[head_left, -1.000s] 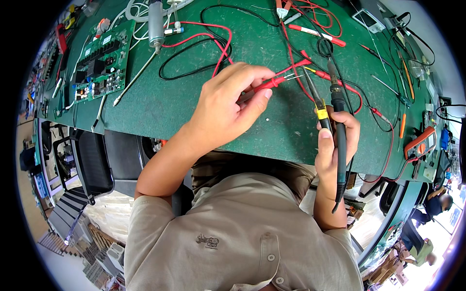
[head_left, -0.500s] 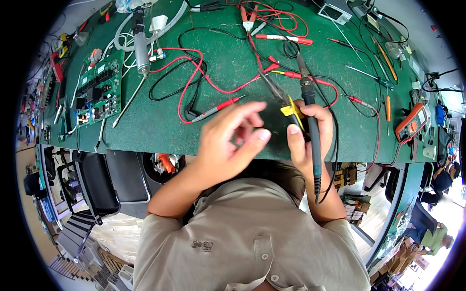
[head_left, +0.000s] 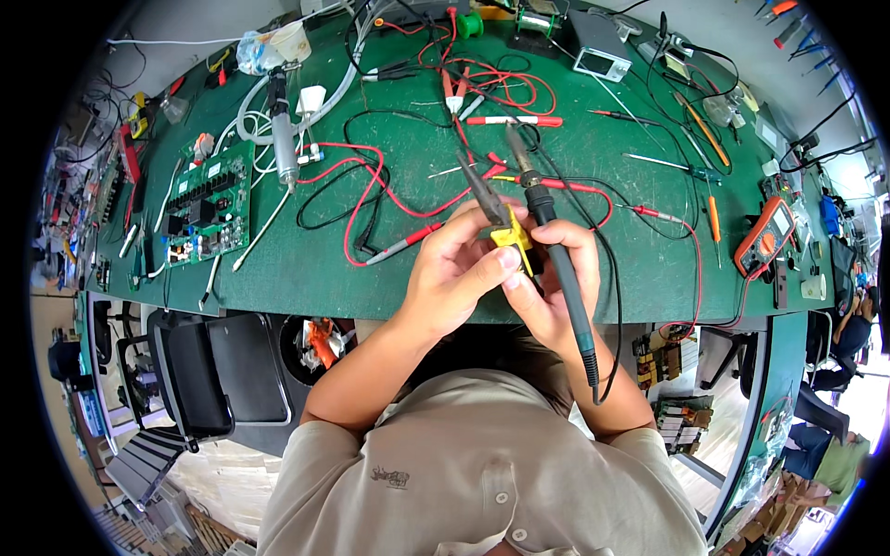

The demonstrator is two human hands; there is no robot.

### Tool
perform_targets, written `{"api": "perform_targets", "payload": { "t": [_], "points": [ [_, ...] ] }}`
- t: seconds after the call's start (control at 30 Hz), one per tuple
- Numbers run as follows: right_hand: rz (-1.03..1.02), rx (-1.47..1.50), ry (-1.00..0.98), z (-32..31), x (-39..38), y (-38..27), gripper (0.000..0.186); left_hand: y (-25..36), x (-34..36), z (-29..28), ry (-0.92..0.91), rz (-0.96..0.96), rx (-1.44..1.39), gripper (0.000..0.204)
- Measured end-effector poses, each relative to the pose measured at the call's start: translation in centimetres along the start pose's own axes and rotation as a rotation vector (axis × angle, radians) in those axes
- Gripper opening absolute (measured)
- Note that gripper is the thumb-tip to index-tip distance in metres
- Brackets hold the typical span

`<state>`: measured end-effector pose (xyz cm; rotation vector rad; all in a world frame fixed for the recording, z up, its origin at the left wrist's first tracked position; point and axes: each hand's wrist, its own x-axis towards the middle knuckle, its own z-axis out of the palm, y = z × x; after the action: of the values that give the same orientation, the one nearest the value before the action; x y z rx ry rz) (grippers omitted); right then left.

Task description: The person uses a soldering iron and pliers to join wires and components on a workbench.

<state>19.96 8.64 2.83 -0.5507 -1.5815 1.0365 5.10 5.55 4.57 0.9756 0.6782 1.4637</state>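
My left hand point(head_left: 450, 273) is closed on pliers point(head_left: 487, 195) with dark jaws and yellow-and-black handles, its thumb over the yellow part. Beside it, my right hand point(head_left: 556, 292) grips a soldering iron point(head_left: 577, 315) with a dark handle and cord, its thumb at the pliers' lower end. The pliers and iron point up and away from me, side by side. A red-and-grey test probe point(head_left: 408, 241) lies left of my hands. Red and black leads point(head_left: 366, 199) are spread over the green bench point(head_left: 306, 269) beyond them.
A circuit board point(head_left: 209, 208) and grey cylinder point(head_left: 283, 144) are at left. An orange multimeter point(head_left: 765, 236), screwdrivers point(head_left: 712, 222) and a metal-cased instrument point(head_left: 601, 56) are at right and back. A black chair point(head_left: 190, 371) stands below. People point(head_left: 834, 459) are at the far right.
My left hand has let go of the red probe, now lying on the bench, and moved right to take hold of the pliers. My right hand has shifted left with the iron.
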Motion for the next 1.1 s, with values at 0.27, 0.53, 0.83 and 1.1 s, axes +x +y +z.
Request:
{"api": "perform_targets", "payload": {
  "t": [0.27, 0.53, 0.83, 1.1],
  "points": [
    [-0.073, 0.048, 0.21, -5.8, 4.2, -1.8, 0.064, 2.6, -0.4, -2.8, 0.101, 0.092, 0.089, 0.035],
    [0.044, -0.169, 0.22, -14.7, 18.7, 1.6, 0.015, 4.3, -1.4, -7.6, 0.165, 0.017, 0.102, 0.033],
    [0.221, -0.191, 0.268, -19.3, 34.7, 14.7, 0.04, 4.9, -2.3, -10.5, 0.219, 0.018, 0.198, 0.04],
    [0.237, -0.451, 0.274, -16.0, 41.5, 20.2, 0.026, 6.0, -3.0, -11.6, 0.366, -0.004, 0.23, 0.049]
  ]
}}
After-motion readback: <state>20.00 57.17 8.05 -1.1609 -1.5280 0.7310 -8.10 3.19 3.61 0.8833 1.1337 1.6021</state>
